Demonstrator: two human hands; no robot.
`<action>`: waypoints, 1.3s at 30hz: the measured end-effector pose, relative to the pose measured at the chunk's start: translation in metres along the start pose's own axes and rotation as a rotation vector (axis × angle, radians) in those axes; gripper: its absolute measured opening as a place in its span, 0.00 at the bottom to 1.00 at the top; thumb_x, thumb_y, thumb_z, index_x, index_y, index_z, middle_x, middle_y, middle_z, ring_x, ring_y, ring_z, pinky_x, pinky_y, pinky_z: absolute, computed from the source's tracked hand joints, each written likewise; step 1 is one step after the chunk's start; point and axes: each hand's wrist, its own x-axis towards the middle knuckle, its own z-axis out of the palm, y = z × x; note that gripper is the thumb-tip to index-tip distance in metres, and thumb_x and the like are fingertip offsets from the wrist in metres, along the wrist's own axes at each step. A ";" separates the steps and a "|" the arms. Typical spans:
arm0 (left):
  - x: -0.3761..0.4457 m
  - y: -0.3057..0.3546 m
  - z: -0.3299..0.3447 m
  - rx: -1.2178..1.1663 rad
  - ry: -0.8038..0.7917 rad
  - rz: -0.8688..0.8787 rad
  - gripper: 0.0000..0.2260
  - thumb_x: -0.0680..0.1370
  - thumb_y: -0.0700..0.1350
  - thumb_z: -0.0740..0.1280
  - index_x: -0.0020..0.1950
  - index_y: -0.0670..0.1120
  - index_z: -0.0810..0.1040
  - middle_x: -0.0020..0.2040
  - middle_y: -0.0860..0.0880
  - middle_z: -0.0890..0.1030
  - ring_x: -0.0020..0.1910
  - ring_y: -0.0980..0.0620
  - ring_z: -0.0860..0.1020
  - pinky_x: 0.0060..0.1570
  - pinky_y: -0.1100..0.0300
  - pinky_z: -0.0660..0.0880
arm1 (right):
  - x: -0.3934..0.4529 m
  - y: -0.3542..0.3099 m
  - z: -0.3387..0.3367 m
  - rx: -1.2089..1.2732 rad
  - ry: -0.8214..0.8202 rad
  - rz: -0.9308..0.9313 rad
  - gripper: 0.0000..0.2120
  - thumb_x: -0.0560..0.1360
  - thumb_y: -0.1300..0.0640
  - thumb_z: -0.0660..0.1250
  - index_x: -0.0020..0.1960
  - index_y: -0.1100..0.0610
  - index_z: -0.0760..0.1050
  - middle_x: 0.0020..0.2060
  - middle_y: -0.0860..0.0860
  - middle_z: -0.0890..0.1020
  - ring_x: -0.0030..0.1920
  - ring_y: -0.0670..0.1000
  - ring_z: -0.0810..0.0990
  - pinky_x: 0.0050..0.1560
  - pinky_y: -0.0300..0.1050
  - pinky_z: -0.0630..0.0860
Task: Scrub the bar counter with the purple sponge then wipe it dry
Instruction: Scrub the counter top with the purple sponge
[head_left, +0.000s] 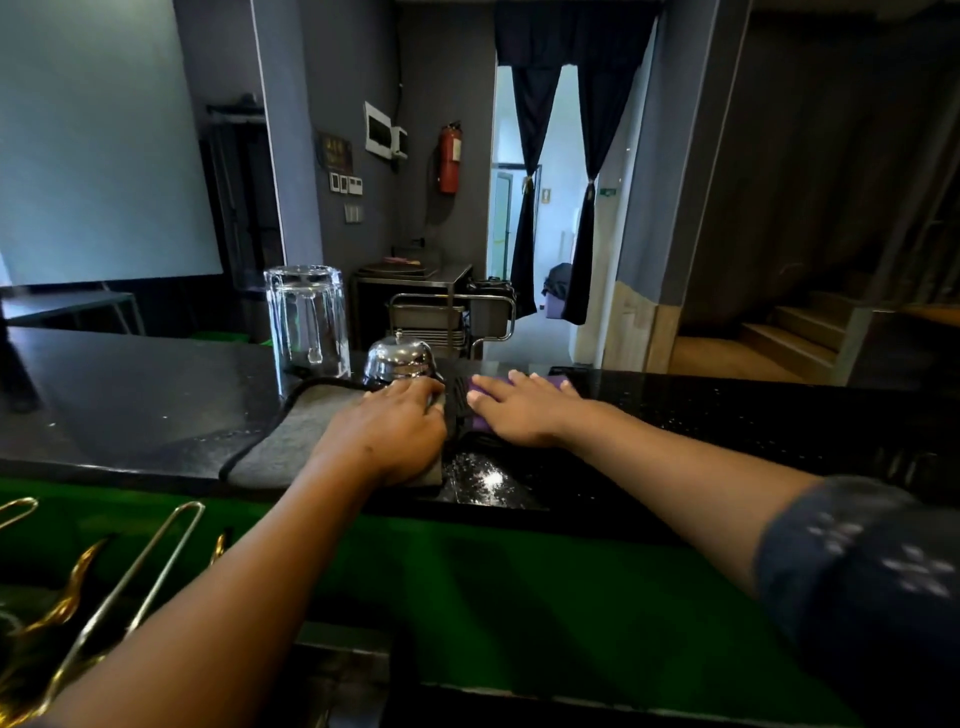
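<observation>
Both hands flat on dark bar surface (130, 405), frame centre.
Right hand (519, 410) presses purple sponge (550, 383), fingers straight, slightly spread; left hand (387, 428) rests on grey cloth (291, 436), fingers together; chrome bell (399, 359) and upturned glass (307, 319) just behind; wet specks below sponge.

Two hands lay on the bar counter (130, 395): the left hand (387, 428) and the right hand (519, 410). There was one purple sponge (553, 383) near the far edge, one grey cloth (291, 436) reaching the near edge, one upturned glass (307, 317) and one silver bell (399, 359) (both by the far edge). On the wall behind hung one red fire extinguisher (450, 158), and two dark curtains (530, 171) framed the doorway.
</observation>
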 end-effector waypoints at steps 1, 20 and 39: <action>0.000 0.000 0.000 0.003 -0.006 0.003 0.21 0.79 0.57 0.49 0.71 0.55 0.62 0.73 0.50 0.65 0.69 0.48 0.66 0.66 0.50 0.62 | 0.012 -0.004 -0.001 -0.001 -0.001 0.009 0.29 0.77 0.32 0.42 0.76 0.38 0.47 0.78 0.54 0.47 0.76 0.58 0.45 0.70 0.63 0.38; -0.008 0.004 -0.002 -0.012 -0.010 -0.006 0.20 0.80 0.56 0.47 0.72 0.56 0.60 0.73 0.51 0.64 0.69 0.48 0.64 0.66 0.48 0.61 | 0.040 0.131 -0.027 -0.082 0.000 0.442 0.30 0.76 0.31 0.39 0.76 0.39 0.48 0.77 0.54 0.49 0.76 0.60 0.47 0.70 0.68 0.41; -0.007 0.005 -0.006 0.003 -0.047 -0.020 0.21 0.80 0.54 0.48 0.72 0.53 0.62 0.74 0.48 0.63 0.71 0.46 0.63 0.67 0.49 0.59 | -0.131 -0.002 0.010 -0.029 0.009 -0.243 0.25 0.75 0.31 0.39 0.72 0.30 0.43 0.78 0.47 0.47 0.76 0.49 0.44 0.71 0.56 0.38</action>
